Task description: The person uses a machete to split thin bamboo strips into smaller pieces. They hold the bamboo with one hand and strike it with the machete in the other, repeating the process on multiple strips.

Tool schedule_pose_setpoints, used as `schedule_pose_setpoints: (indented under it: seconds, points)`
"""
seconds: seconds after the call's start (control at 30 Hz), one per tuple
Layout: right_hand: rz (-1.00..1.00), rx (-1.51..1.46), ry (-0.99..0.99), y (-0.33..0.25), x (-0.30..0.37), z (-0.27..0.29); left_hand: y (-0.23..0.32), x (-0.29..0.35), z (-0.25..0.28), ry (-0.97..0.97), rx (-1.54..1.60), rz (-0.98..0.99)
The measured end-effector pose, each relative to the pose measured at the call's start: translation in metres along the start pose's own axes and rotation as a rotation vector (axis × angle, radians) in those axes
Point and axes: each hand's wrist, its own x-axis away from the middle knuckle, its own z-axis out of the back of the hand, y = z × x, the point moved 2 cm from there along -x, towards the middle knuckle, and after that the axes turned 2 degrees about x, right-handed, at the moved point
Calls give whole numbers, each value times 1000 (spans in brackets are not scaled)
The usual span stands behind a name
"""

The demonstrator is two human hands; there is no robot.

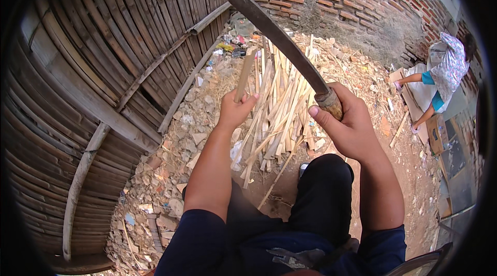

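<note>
Right hand (354, 126) is wrapped round the handle of a machete (282, 38), its blade slanting up and leftward above the pile (282, 100). Left hand (237, 108) is curled round the lower part of a strip (244, 77), held roughly upright at the pile's left edge, apart from the blade. If the blade glanced off the strip, it could cut the left hand, whose thumb sticks out; a loose grip or overswing might carry it to the knee (323, 183) on the pile's near side. Rubble (202, 105) surrounds the pile; another person (448, 74) works well to its right.
</note>
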Motion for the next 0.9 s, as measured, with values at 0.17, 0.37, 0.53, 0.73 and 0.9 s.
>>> schedule_pose_setpoints:
  seconds: [0.17,0.37,0.53,0.73,0.9]
  points:
    - [-37,76,-63,13,-4,-20,3,0,0,-15,29,11]
    - [-33,62,-68,13,-9,-22,3,0,2,-55,19,23]
    - [-37,74,-72,6,-11,-20,3,2,2,-56,-15,13]
    - [-29,30,4,13,-15,-16,8,2,-1,-63,9,27]
    - [-14,-293,183,-14,-8,2,10,4,6,-61,24,56]
